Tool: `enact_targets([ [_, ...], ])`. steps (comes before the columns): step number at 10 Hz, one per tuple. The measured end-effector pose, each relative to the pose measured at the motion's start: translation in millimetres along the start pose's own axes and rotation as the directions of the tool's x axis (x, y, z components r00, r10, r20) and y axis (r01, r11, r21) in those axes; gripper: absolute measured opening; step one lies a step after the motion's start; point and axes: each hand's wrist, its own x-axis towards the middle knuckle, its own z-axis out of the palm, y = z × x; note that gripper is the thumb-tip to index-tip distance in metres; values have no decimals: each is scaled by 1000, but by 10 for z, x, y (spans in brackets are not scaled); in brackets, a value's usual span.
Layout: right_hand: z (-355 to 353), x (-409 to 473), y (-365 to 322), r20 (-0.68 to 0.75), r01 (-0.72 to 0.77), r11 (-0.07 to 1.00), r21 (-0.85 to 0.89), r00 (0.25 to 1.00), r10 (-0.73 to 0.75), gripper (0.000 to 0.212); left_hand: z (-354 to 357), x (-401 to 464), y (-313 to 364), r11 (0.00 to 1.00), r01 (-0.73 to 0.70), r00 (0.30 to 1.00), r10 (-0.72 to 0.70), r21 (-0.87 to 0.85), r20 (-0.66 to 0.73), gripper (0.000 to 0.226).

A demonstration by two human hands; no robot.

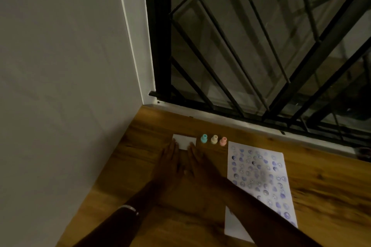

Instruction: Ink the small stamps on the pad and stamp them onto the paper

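Observation:
Three small stamps stand upright in a row on the wooden table: a blue stamp (204, 138), a yellow stamp (214, 139) and a pink stamp (223, 141). To their left lies a white rectangular ink pad case (184, 140), lid closed. A sheet of paper (261, 178) covered with several blue-purple prints lies to the right. My left hand (170, 163) and my right hand (197, 161) rest flat with fingers extended, their fingertips touching the case's near edge. Neither hand holds anything.
A grey wall (60, 66) borders the wooden table (152, 130) on the left. A black metal window grille (251, 50) rises just behind the stamps. My right forearm crosses over the paper's lower left corner.

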Motion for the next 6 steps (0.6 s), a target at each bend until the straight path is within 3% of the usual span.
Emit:
enact_targets([
  [3, -16, 75, 64, 12, 18, 998, -58, 1000, -17, 78, 57, 177, -31, 999, 40, 997, -41, 6, 59, 86],
  [4, -64, 63, 41, 28, 11, 999, -46, 1000, -10, 78, 65, 179, -24, 999, 54, 998, -54, 3, 42, 77],
  [6, -64, -137, -40, -115, -6, 999, 38, 993, 10, 78, 95, 58, 12, 992, 80, 993, -88, -95, -77, 76],
])
